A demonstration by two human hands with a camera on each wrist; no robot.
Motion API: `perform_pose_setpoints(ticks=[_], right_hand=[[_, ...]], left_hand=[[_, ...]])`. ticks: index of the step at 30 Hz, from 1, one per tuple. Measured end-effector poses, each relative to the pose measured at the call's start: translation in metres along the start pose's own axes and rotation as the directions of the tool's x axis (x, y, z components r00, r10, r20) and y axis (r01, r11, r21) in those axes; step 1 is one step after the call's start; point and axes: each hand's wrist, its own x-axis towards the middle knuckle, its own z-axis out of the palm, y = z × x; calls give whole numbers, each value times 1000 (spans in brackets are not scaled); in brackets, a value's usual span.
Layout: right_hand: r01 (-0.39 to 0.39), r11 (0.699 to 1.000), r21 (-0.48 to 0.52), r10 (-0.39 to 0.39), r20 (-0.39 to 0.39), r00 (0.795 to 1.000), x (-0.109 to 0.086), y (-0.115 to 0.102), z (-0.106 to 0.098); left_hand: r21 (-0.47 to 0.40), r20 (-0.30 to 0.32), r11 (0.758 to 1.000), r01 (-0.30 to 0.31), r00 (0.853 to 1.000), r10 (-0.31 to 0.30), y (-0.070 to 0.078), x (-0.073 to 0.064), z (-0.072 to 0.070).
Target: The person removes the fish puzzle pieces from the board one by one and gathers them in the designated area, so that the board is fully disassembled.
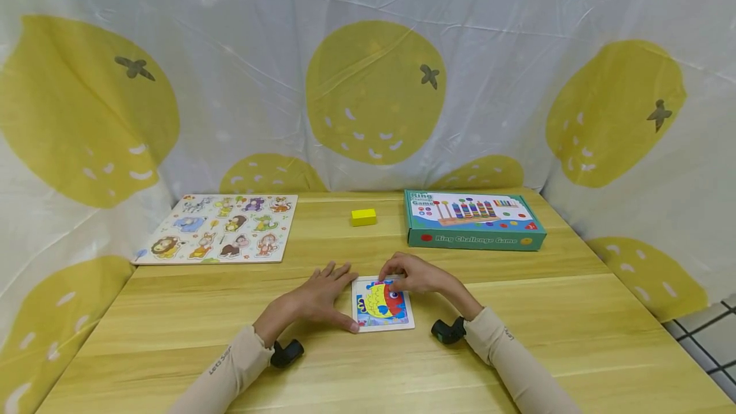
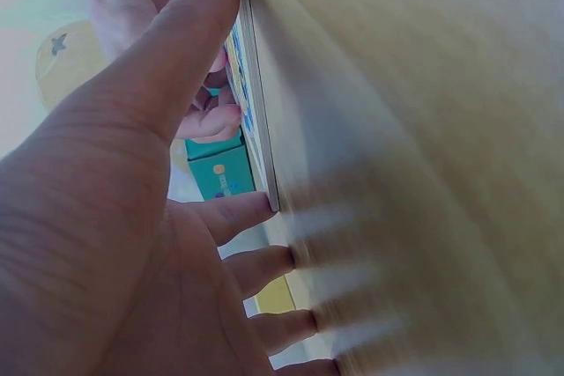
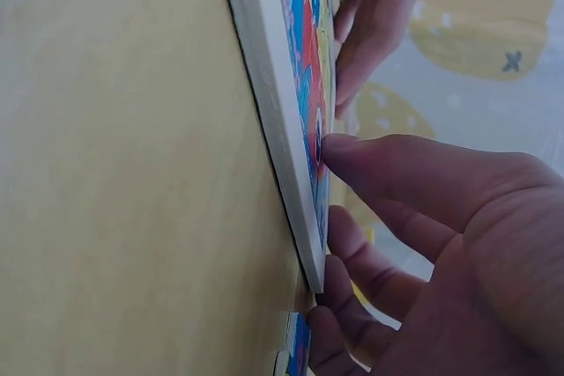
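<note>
A square fish puzzle (image 1: pixel 376 302) with a pale frame lies flat on the table, its fish yellow, red and blue. My left hand (image 1: pixel 316 299) rests to its left, fingers spread. In the left wrist view, its thumb and index fingertip touch the puzzle's edge. My right hand (image 1: pixel 416 275) reaches over the upper right corner. The right wrist view shows its thumb (image 3: pixel 388 160) against the picture by the fish's eye, other fingers bent near the frame's edge. Beside those fingers is a small blue and red thing (image 3: pixel 300 342) with a pale edge, partly cut off.
An animal peg board (image 1: pixel 221 229) lies at the back left of the wooden table (image 1: pixel 356 375). A yellow block (image 1: pixel 363 217) sits behind the puzzle. At the back right is a teal Ring Challenge Game box (image 1: pixel 474 221). A fruit-print curtain (image 1: pixel 489 5) hangs behind.
</note>
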Motion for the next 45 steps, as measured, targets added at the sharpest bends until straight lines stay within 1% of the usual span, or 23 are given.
perform_pose_setpoints(ticks=[11, 13, 18, 27, 45], right_hand=[[-14, 1000, 6, 15, -23, 1000, 0, -1, 1], [-10, 1000, -8, 10, -23, 1000, 0, 0, 1], [8, 999, -39, -8, -10, 1000, -1, 1, 1], [20, 999, -24, -20, 11, 1000, -2, 3, -2], [-9, 1000, -19, 9, -4, 1000, -2, 2, 0]], left_hand=[[-3, -4, 1000, 4, 1000, -4, 1, 0, 1], [-4, -6, 1000, 3, 1000, -3, 1, -1, 1], [-7, -7, 1000, 8, 1000, -8, 1, -1, 1], [-5, -8, 1000, 7, 1000, -7, 0, -2, 2], [-2, -6, 1000, 17, 1000, -17, 1, -2, 1]])
